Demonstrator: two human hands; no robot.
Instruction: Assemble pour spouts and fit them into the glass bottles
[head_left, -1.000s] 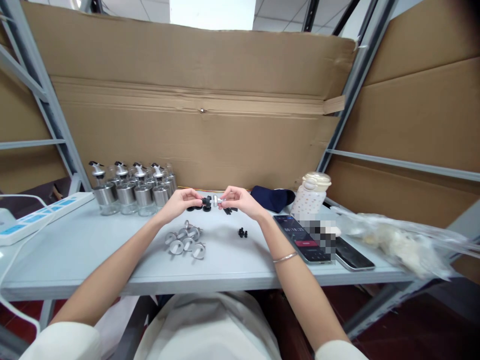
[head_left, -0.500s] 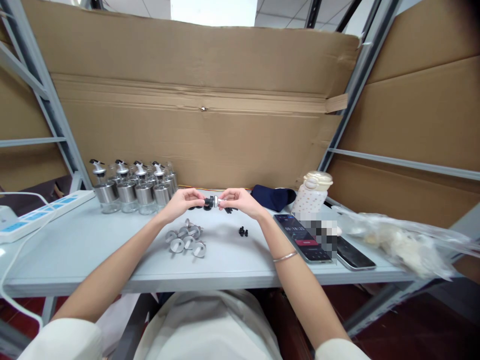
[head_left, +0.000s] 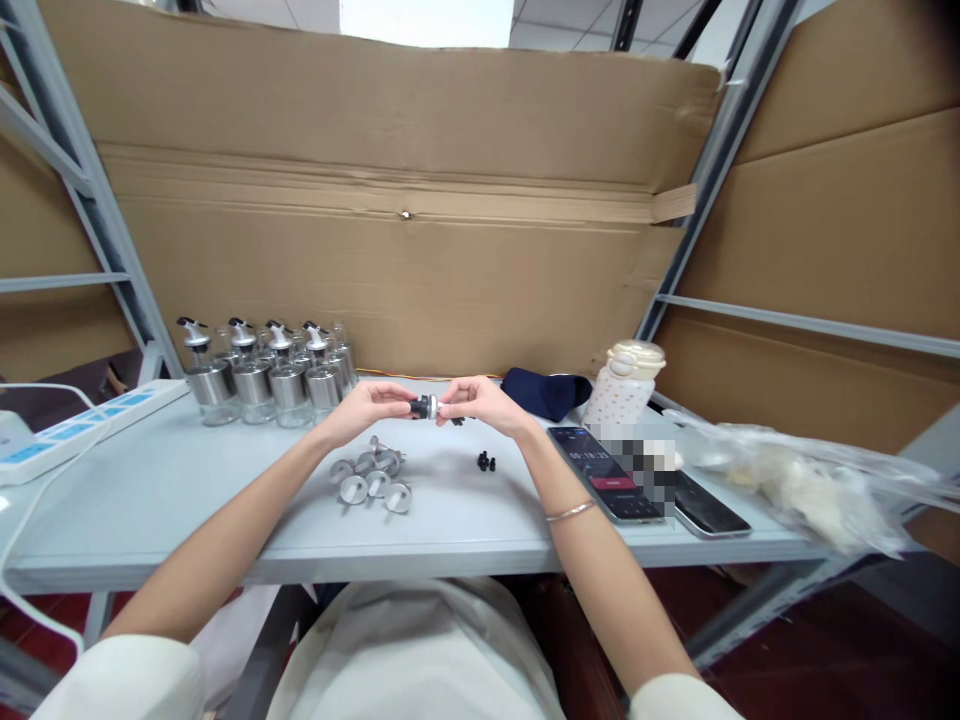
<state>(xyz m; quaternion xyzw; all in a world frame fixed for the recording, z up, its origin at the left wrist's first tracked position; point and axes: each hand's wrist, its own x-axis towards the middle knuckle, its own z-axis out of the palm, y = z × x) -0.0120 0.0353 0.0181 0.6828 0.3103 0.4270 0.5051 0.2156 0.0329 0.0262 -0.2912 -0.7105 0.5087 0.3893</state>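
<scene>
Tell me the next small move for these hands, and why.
Probably press the black piece and silver piece gently together: the left hand pinches the first, the right hand the second, and the pieces appear to meet end to end.

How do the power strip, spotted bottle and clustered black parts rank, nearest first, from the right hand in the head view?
1. Clustered black parts: below the right hand in frame.
2. Spotted bottle: right side.
3. Power strip: far left.

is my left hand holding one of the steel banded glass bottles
No, your left hand pinches a small black cylindrical part, while those bottles stand on the pale grey table.
</scene>
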